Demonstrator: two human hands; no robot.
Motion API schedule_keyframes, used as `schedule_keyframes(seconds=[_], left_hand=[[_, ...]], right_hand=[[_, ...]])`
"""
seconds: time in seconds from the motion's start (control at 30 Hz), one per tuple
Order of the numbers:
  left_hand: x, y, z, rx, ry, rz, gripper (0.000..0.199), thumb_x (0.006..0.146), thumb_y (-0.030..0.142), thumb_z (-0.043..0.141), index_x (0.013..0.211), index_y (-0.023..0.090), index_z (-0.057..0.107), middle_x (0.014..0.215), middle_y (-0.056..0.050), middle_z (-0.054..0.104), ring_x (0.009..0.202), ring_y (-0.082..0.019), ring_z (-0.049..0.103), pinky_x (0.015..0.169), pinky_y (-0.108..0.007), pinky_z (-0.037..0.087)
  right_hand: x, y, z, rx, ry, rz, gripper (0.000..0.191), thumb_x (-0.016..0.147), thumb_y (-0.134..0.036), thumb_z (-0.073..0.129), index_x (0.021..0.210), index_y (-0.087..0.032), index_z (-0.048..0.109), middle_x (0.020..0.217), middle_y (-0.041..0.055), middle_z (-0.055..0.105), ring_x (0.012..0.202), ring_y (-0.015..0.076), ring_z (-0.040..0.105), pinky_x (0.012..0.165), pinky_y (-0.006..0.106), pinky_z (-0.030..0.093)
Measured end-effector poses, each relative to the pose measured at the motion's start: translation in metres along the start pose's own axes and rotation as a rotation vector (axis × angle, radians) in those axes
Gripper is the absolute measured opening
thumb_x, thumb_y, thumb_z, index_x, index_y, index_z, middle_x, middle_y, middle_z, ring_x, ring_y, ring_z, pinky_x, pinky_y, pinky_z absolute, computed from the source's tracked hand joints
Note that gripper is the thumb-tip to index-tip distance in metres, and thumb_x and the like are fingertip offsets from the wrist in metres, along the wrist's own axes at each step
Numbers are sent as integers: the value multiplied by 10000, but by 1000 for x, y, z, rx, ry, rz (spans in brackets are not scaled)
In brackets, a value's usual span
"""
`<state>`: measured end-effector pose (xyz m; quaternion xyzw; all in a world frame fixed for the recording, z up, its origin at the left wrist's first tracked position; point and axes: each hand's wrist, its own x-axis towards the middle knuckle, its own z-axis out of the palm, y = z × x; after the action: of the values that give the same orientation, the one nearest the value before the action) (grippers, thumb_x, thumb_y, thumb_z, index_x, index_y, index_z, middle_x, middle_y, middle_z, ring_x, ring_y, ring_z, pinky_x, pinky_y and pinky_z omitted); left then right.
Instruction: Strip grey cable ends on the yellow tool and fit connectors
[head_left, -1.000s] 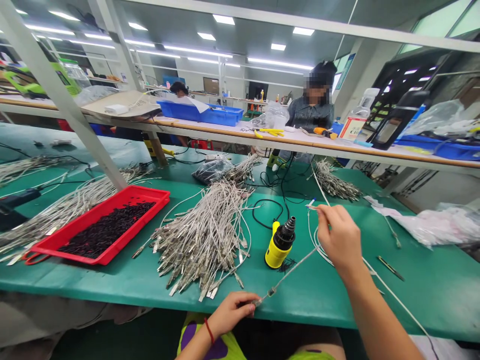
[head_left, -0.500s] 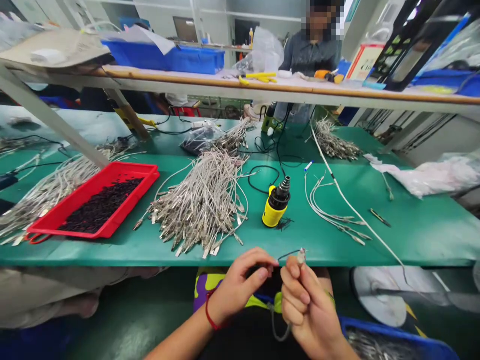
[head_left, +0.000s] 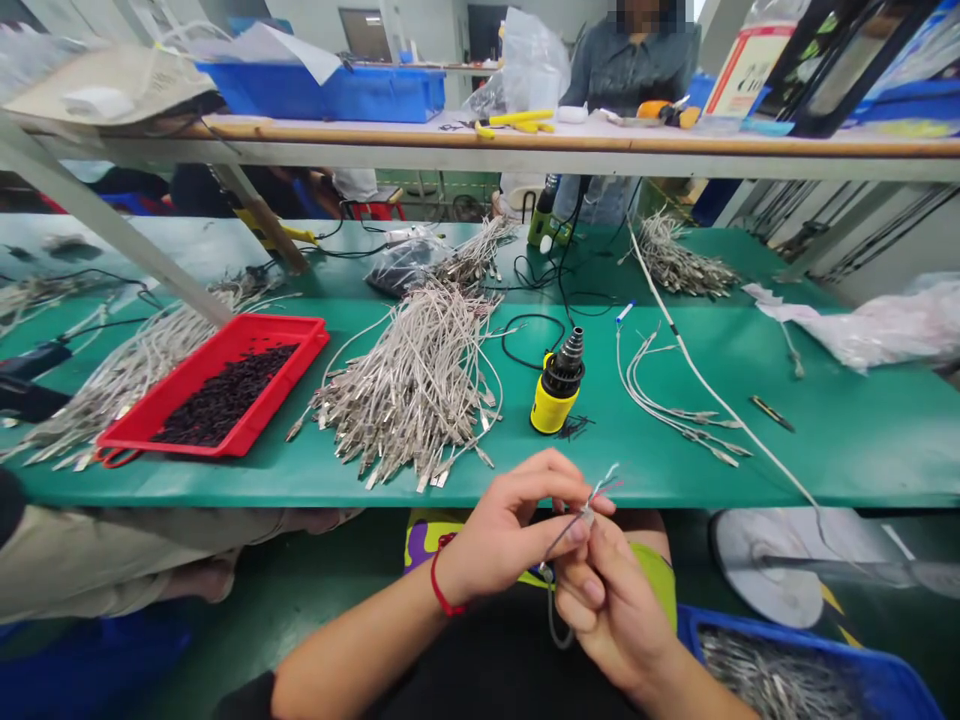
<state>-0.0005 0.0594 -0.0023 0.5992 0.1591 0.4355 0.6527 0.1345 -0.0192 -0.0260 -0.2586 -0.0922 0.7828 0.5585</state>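
Both my hands meet over my lap at the bench's front edge, around one grey cable [head_left: 556, 630]. Thin coloured wires [head_left: 604, 486], some pale and one pinkish-red, fan out from its stripped end above my fingertips. My right hand [head_left: 611, 590] is closed around the cable just below that end. My left hand [head_left: 529, 520] pinches at the same spot with thumb and fingers, where a thin dark strand crosses its thumb. Beyond them a yellow heat gun [head_left: 555, 405] stands nozzle up, with small black tubes [head_left: 576, 428] beside it. A big heap of grey cables [head_left: 412, 390] lies to its left.
A red tray [head_left: 292, 400] holds many short black tubes. Several cables [head_left: 675, 420] and a pen-like tool [head_left: 772, 413] lie right. A shelf [head_left: 450, 150] spans the bench, with a person [head_left: 634, 70] behind it. A blue bin [head_left: 877, 670] of metallic parts stands low right.
My left hand has moved right and closed at the cable end beside my right hand. The coloured wires now spread out above the fingers. The view has shifted slightly.
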Motion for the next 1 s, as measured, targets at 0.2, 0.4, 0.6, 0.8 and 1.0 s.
schedule_keyframes(seconds=[0.2, 0.4, 0.6, 0.8, 1.0], left_hand=[[0, 1, 3, 37, 24, 25, 271, 900, 202, 743, 1149, 298, 790, 954, -38, 585, 882, -158, 546, 808, -289, 461], [2, -1, 4, 77, 111, 61, 244, 876, 191, 771, 1094, 292, 812, 944, -35, 659, 862, -150, 590, 797, -274, 484], [5, -1, 5, 118, 246, 20, 118, 858, 193, 786, 953, 237, 840, 886, -41, 702, 864, -161, 626, 809, -274, 486], [5, -7, 9, -357, 371, -293, 75, 816, 188, 774, 758, 142, 774, 807, -20, 644, 724, -101, 553, 667, -204, 439], [-12, -34, -5, -522, 610, -414, 105, 797, 223, 783, 813, 124, 756, 729, -16, 630, 678, -100, 571, 654, -205, 459]], right_hand=[[-1, -1, -4, 17, -76, 45, 265, 911, -402, 745, 788, -181, 666, 502, -103, 329, 417, 26, 147, 382, 121, 220], [5, -1, -3, 18, -44, 60, 284, 883, -402, 776, 797, -184, 615, 503, -111, 336, 426, 33, 118, 380, 129, 199], [10, 1, -1, 23, -20, 81, 335, 869, -429, 785, 787, -186, 570, 495, -122, 321, 419, 34, 99, 375, 141, 182], [18, 12, -9, -30, -6, 79, 302, 919, -417, 723, 804, -179, 576, 500, -104, 354, 435, 45, 124, 400, 160, 176], [30, 23, -12, -258, 25, 93, 290, 984, -451, 622, 906, -172, 615, 546, -78, 468, 426, 39, 161, 423, 173, 176]])
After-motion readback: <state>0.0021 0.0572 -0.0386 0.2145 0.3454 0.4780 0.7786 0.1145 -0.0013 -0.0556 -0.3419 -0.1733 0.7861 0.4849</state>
